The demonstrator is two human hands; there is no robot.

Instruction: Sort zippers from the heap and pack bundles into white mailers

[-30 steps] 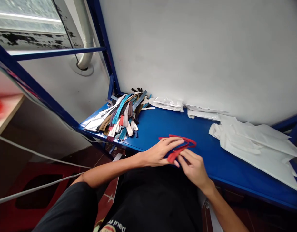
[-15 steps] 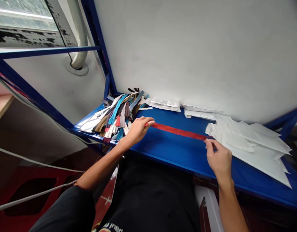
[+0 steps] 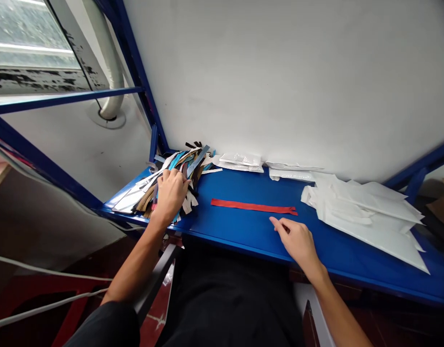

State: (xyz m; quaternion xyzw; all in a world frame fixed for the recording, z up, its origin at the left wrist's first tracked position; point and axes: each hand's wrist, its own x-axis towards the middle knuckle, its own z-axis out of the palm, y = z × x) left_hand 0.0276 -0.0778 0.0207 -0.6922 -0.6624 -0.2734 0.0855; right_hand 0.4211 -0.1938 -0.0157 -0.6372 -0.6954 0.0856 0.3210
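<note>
A red zipper [image 3: 250, 206] lies stretched out flat on the blue shelf, its slider end to the right. My right hand [image 3: 297, 241] is just below that end, apart from it; the thumb sticks out away from the loosely bent fingers, and nothing is held. Over at the left, my left hand [image 3: 170, 193] rests knuckles up on a heaped pile of zippers [image 3: 144, 197] in white, brown, blue and other colours. Its fingers bend down into the pile, and their tips are hidden, so any grip there does not show.
White plastic packets [image 3: 239, 161] lie along the back wall. A spread of white bags [image 3: 370, 226] covers the right part of the blue shelf [image 3: 236, 236]. Blue frame bars [image 3: 142, 82] rise at the left, and a white cable [image 3: 51, 270] hangs lower down.
Both hands have let go of the red zipper, which was held taut between them and now lies on the shelf. My left hand has moved left to the pile; my right hand has drawn back slightly.
</note>
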